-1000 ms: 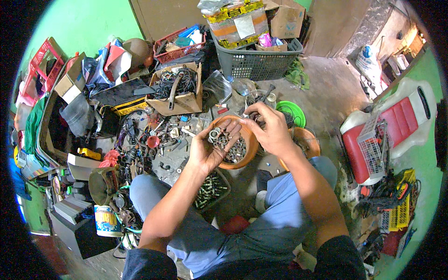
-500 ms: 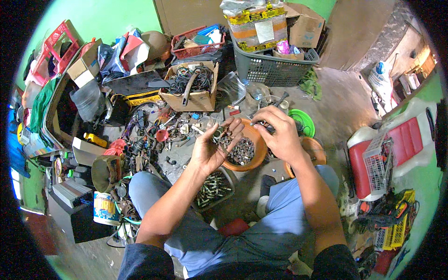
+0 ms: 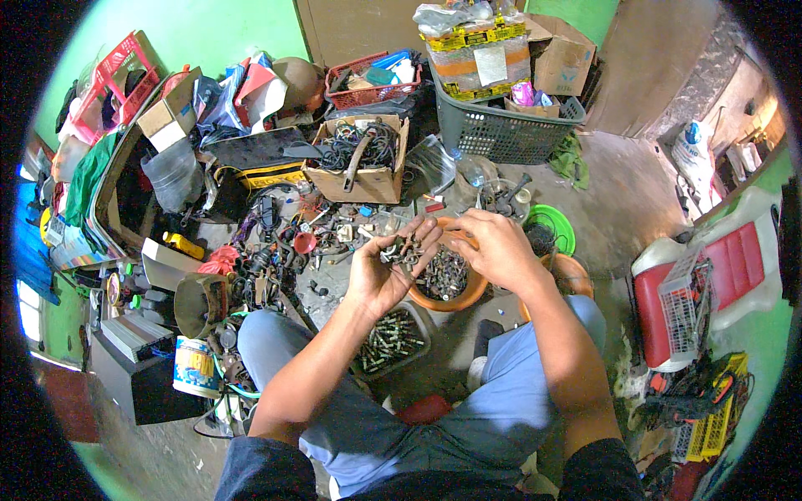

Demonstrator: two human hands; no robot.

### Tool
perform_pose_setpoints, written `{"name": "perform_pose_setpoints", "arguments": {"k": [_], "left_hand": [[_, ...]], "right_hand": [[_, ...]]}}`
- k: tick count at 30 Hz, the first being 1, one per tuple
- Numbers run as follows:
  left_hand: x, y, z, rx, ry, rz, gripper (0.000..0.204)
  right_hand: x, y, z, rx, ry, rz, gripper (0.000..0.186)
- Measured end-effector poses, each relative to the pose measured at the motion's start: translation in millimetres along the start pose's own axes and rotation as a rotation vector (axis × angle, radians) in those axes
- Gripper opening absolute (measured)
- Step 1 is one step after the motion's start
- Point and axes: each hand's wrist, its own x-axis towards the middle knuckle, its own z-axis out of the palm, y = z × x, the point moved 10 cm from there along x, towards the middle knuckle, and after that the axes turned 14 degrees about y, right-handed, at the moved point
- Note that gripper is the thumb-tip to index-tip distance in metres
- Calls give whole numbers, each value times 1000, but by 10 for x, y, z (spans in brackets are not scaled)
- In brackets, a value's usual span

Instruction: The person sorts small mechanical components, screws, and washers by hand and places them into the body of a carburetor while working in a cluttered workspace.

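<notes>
My left hand [image 3: 373, 280] is turned palm up and cupped around a small heap of metal parts [image 3: 407, 251], which look like bolts or screws. My right hand [image 3: 503, 252] is just to its right, back upward, with bent fingers drawn together toward the left palm. Whatever its fingertips pinch is too small or hidden to name. Below both hands stands an orange bowl [image 3: 473, 294] holding many dark small metal pieces [image 3: 444, 274]. A grey tub [image 3: 424, 344] of longer bolt-like pieces [image 3: 389, 336] sits between my knees.
A green bowl [image 3: 566, 230] and another orange bowl [image 3: 576, 275] stand right of my hands. Loose parts and a red funnel [image 3: 305, 243] litter the floor at left. Farther back are a carton of cables [image 3: 368, 188] and a dark basket [image 3: 501, 138]. A red seat [image 3: 710, 280] lies at right.
My right hand has come a little closer to the left palm. The dark piece seen at its fingertips before no longer shows there. The whole view has shifted slightly.
</notes>
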Motion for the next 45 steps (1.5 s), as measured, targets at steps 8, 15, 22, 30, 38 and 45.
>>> {"name": "perform_pose_setpoints", "arguments": {"k": [8, 15, 22, 30, 38, 45], "left_hand": [[8, 41, -83, 65, -31, 18, 54], [65, 39, -101, 93, -8, 32, 53], [105, 58, -149, 84, -63, 8, 51], [122, 54, -137, 46, 35, 27, 51], [122, 20, -95, 21, 57, 19, 51], [96, -4, -146, 28, 123, 25, 51]], "right_hand": [[-5, -319, 226, 241, -64, -178, 17], [-38, -380, 340, 240, -90, -194, 20], [-35, -375, 373, 170, -88, -187, 17], [14, -162, 317, 248, -7, -54, 21], [54, -124, 207, 385, -31, 145, 19], [60, -133, 233, 316, -18, 61, 24]]}}
